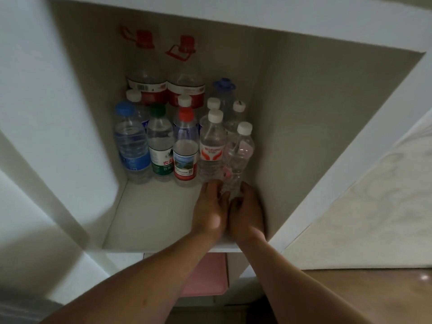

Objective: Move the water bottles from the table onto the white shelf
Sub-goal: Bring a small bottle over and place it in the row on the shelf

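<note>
Both hands reach into one box of the white shelf [163,213], close side by side. The left hand [210,211] and the right hand [245,211] are wrapped around the bottom of a clear bottle [238,157] with a white cap, at the right end of the front row. Many more bottles [161,146] stand upright beside and behind it, with two big red-capped ones [163,87] at the back.

White shelf [149,216]; bottles [187,148] clear with red, blue, green, white caps; red-white labels at upper left; pink bin [205,277] below.
</note>
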A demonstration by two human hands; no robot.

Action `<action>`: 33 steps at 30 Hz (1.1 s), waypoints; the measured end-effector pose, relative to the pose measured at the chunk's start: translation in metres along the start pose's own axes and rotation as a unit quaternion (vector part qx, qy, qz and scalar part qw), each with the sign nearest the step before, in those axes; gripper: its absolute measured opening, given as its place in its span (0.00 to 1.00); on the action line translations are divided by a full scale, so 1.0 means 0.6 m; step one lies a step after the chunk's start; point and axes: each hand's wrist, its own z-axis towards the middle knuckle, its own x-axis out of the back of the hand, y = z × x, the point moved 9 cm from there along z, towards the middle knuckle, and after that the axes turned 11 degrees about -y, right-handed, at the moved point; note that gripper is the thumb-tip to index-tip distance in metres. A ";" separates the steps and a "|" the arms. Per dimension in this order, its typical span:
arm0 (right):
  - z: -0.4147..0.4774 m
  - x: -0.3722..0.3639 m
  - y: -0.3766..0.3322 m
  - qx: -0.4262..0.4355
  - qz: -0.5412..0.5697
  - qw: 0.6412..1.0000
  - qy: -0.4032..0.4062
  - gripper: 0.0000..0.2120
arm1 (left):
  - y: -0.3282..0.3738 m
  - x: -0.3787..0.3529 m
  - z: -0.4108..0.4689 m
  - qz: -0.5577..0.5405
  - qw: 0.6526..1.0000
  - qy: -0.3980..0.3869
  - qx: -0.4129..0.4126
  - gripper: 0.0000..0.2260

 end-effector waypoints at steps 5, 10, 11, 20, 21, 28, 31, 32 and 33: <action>0.019 -0.018 0.009 -0.004 -0.046 0.999 0.005 0.28 | -0.013 -0.011 0.014 0.036 0.999 -0.016 -0.004 0.17; 0.019 -0.020 0.001 0.013 -0.077 0.997 -0.012 0.30 | -0.013 -0.010 0.014 0.045 0.999 -0.017 0.006 0.20; 0.018 -0.020 -0.001 0.011 -0.081 0.997 -0.015 0.30 | -0.013 -0.012 0.015 0.049 0.999 -0.019 0.005 0.21; 0.026 -0.025 0.006 0.030 -0.068 0.997 -0.011 0.29 | -0.017 -0.013 0.017 0.067 0.998 -0.015 0.006 0.16; 0.026 -0.026 0.006 0.029 -0.060 0.998 -0.012 0.28 | -0.016 -0.012 0.016 0.069 0.997 -0.015 0.006 0.15; 0.000 -0.018 0.007 0.016 0.002 0.996 -0.087 0.29 | -0.007 -0.011 -0.002 0.083 0.995 -0.050 0.012 0.16; -0.044 -0.005 0.011 -0.019 0.018 0.992 -0.122 0.30 | -0.004 -0.004 -0.026 0.076 0.994 -0.072 0.042 0.16; -0.063 -0.002 0.017 -0.037 0.028 0.989 -0.138 0.31 | -0.002 -0.003 -0.041 0.075 0.993 -0.076 0.049 0.16; -0.083 0.001 0.020 -0.044 0.032 0.987 -0.150 0.33 | 0.003 -0.001 -0.059 0.078 0.993 -0.078 0.052 0.16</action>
